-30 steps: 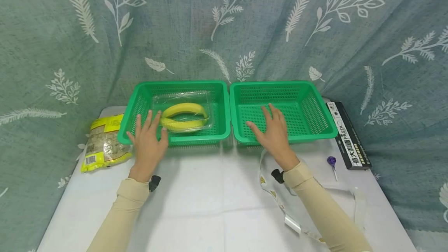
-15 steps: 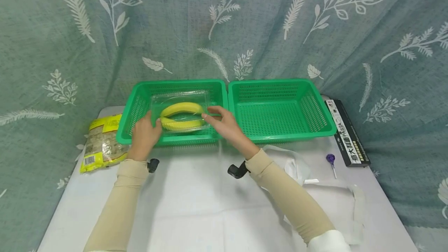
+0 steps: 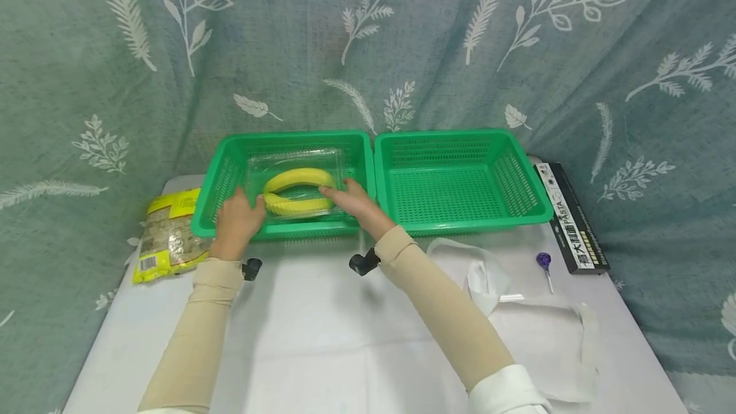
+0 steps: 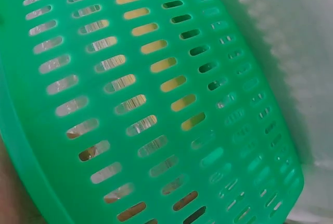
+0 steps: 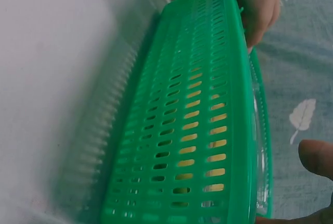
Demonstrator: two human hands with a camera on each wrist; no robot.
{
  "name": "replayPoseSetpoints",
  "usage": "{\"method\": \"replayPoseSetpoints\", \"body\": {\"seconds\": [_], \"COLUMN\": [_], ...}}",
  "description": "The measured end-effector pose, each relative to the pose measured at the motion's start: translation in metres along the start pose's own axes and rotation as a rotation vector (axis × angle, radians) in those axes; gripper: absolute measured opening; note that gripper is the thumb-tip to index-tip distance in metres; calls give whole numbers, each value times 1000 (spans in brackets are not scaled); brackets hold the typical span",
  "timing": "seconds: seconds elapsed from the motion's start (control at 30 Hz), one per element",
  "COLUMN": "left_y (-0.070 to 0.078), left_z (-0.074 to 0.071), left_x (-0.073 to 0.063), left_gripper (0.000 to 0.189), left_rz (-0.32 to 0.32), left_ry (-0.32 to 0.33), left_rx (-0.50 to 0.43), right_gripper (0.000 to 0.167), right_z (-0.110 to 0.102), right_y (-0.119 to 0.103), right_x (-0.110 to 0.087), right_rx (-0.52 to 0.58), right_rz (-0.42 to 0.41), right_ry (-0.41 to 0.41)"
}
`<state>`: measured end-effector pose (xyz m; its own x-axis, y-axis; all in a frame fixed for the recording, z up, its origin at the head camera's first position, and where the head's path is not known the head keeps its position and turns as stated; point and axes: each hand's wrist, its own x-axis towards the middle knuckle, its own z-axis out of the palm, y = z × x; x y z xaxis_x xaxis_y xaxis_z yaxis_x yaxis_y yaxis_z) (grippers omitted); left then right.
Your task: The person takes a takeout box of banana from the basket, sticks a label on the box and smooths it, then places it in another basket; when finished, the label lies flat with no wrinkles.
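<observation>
Two yellow bananas [image 3: 299, 177] lie inside a clear plastic box [image 3: 276, 161], which sits in the left green basket [image 3: 299, 230]. At the box's left end, my left hand [image 3: 237, 219] grips it, fingers reaching down inside the basket and thumb at the box's edge. My right hand [image 3: 358, 205] is at the opposite end, its thumb stretched over the box and its other fingers partly hidden by the basket. In the right wrist view, that thumb [image 5: 316, 157] stands apart above the basket rim. Through the slots in the left wrist view, yellow banana shows.
A second green basket [image 3: 460, 229] stands right beside the first. A yellow packet [image 3: 172, 235] lies at the left. At the right are a black pasta box [image 3: 572, 219], a purple lollipop [image 3: 544, 262] and a white cloth-like item with straps [image 3: 543, 350].
My right hand has moved left from over the right basket to the plastic box's right end. My left hand has lowered from above the left basket and taken hold of the box's left end.
</observation>
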<state>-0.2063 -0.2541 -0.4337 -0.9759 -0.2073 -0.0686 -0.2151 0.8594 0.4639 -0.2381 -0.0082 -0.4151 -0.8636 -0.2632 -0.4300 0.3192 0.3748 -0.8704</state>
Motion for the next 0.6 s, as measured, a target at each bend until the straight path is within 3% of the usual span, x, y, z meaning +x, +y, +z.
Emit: {"method": "replayPoseSetpoints", "body": {"seconds": [0.3,0.6], "left_y": [1,7], "left_z": [3,-3], "left_x": [-3,-12], "left_gripper": [60,50], "left_rz": [12,83], "left_ry": [58,264], "left_rx": [-17,-236], "right_gripper": [85,80], "right_z": [-5,-23], "right_y": [-6,-25], "right_x": [-6,-29], "right_rx": [3,-32], "right_rz": [-40,-139], "right_ry": [13,28]}}
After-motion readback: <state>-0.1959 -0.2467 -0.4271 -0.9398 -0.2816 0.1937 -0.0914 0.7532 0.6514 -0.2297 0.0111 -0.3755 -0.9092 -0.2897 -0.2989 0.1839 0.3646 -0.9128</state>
